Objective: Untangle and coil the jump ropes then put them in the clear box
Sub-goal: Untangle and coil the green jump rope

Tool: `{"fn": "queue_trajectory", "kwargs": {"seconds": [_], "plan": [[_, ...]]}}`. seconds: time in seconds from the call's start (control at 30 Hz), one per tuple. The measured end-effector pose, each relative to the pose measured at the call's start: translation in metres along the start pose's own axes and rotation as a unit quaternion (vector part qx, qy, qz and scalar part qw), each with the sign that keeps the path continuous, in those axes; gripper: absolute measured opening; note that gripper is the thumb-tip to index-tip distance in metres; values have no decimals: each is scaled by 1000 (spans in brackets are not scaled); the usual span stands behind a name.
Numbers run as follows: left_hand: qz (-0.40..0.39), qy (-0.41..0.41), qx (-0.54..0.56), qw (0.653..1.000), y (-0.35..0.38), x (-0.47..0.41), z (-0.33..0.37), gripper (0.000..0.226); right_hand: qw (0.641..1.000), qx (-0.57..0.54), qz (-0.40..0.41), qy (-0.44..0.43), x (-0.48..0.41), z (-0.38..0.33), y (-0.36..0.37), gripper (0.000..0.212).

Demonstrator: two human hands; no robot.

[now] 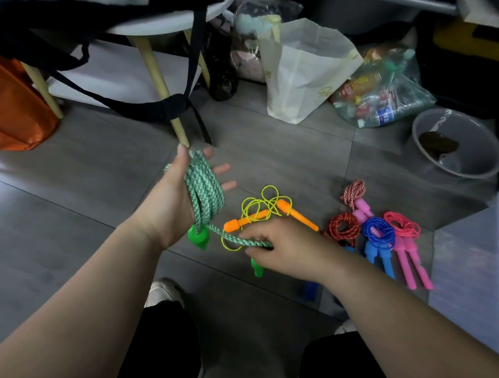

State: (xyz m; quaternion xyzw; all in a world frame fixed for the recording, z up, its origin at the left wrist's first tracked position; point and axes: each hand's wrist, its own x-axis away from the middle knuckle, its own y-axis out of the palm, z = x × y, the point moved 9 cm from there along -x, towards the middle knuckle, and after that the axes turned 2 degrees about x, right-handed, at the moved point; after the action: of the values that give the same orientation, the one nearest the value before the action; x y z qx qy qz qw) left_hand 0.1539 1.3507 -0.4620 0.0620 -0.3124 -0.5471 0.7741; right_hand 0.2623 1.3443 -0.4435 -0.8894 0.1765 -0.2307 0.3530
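Containers line the far side of the grey tiled floor (97, 173): a grey basin (484, 147) at the right holds one dark brown lump, a clear plastic bag (382, 95) beside it is stuffed with bottles and wrappers, a cream bag (302, 70) stands open-topped with its contents hidden, and an orange bag (6, 100) sits at the far left. A white stool (161, 24) with wooden legs stands just beyond the hands, with black straps (140, 106) draped round one leg. On the floor to the right lie four wound ropes close together: a red-and-white rope (355, 190), a red rope (343, 227), a blue rope (378, 234) and a pink rope (403, 227). A yellow rope (265, 204) with orange handles lies loose and looped between them and the hands. The green-and-white rope (205, 188) is wound in several turns around the left hand (168, 204), which is raised palm-up with fingers straight and spread and thumb upright; one green handle (199, 237) hangs at its wrist. The rope's free stretch runs across to the right hand (283, 250), whose curled fingers grip it, knuckles up, above the yellow rope.
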Motion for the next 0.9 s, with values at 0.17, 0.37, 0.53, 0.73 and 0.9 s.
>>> {"fn": "queue_trajectory", "kwargs": {"seconds": [0.17,0.37,0.53,0.73,0.9], "plan": [[-89,-90,-111,986,13,9,-32,61,994,-41,98,-1,4,5,-29,17],[-261,-202,-215,919,31,31,-63,89,983,-122,135,-8,3,13,-42,14],[-300,-210,-188,911,36,40,-61,56,957,-230,174,23,-1,29,-48,21],[-368,-169,-59,912,53,44,-40,29,913,-407,23,29,-3,22,-17,20],[-421,-197,18,885,58,49,-40,20,841,-537,-60,-13,-5,17,0,69]]}}
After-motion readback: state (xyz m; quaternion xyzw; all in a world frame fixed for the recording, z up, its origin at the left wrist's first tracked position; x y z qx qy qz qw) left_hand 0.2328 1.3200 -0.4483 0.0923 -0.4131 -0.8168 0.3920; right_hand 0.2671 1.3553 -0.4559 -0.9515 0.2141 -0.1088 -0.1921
